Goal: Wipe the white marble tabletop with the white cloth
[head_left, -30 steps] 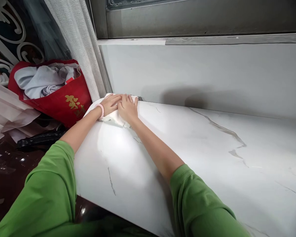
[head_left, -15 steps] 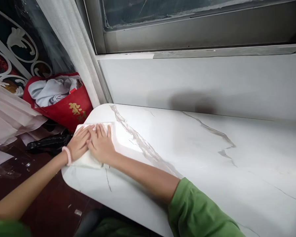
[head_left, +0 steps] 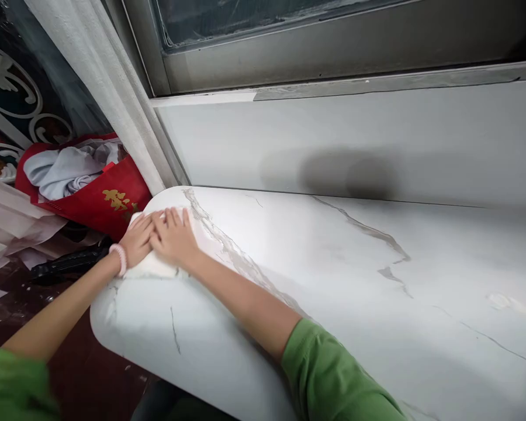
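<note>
A folded white cloth (head_left: 155,268) lies on the left end of a white marble-patterned table (head_left: 333,263). My left hand (head_left: 137,238) rests flat on the cloth, fingers stretched out toward the far edge; a pink bracelet (head_left: 119,257) circles that wrist. Against it, my right hand (head_left: 173,237) also presses flat on the cloth with its fingers spread, its thumb side meeting the left hand's fingers. Both hands cover much of the cloth. Neither one is closed around anything.
Beyond the table's left end stands a red bag (head_left: 96,202) stuffed with pale fabric (head_left: 65,166). A white curtain (head_left: 109,88) hangs beside it. A black object (head_left: 70,263) lies below the bag. The white wall (head_left: 245,134) runs along the table's far edge, under a metal-framed window.
Both hands and the cloth have slid toward the table's far edge at the left end. The camera view has shifted a little to the right.
</note>
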The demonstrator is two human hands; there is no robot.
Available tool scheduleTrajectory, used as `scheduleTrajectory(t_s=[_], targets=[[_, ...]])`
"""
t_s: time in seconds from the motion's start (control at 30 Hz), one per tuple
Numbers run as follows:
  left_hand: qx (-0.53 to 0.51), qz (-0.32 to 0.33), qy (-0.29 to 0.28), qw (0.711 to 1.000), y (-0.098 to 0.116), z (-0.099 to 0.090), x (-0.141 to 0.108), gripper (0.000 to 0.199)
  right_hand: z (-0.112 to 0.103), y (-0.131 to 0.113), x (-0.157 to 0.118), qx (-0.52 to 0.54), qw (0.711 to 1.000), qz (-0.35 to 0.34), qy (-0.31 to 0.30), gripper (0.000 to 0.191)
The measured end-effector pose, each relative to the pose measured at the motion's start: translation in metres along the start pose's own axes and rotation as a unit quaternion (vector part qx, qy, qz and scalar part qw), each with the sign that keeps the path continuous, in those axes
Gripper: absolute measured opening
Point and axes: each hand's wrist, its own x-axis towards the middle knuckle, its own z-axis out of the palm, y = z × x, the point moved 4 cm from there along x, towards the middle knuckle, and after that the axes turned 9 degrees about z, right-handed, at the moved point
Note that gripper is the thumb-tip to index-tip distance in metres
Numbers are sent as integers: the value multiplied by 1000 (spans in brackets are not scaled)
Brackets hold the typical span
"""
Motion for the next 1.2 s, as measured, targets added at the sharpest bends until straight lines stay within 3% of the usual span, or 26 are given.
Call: scheduleTrajectory(t_s=[0.1, 0.2, 0.27, 0.33, 0.47, 0.6, 0.83, 0.97, 1.1, 1.2], targets=[[-28, 43, 12, 999, -10, 8, 83, 53, -17, 52, 30, -36, 996, 79, 34, 53], [-35, 82, 7, 996, -1, 18, 151, 50, -39, 99, 42, -60, 986, 145, 64, 51], [-36, 99, 6, 994, 8, 22, 176, 48, -49, 119, 43, -69, 981, 163, 76, 50], [-35, 102, 11, 994, 16, 24, 183, 48, -53, 127, 42, -73, 981, 161, 80, 50], [-21, 61, 18, 998, 27, 23, 164, 48, -52, 121, 33, -75, 986, 134, 65, 50], [2, 4, 20, 1000, 49, 21, 118, 50, -49, 97, 5, -79, 993, 81, 32, 51], [7, -13, 34, 999, 120, 11, 10, 54, -52, 39, -91, -64, 998, -5, -11, 53], [2, -12, 43, 999, 162, 8, -35, 56, -60, 20, -142, -35, 997, -47, -41, 54], [1, 7, 49, 999, 185, 8, -52, 56, -67, 16, -166, -18, 996, -59, -63, 55], [4, -2, 45, 999, 177, 10, -38, 54, -68, 26, -152, -5, 996, -50, -70, 55]])
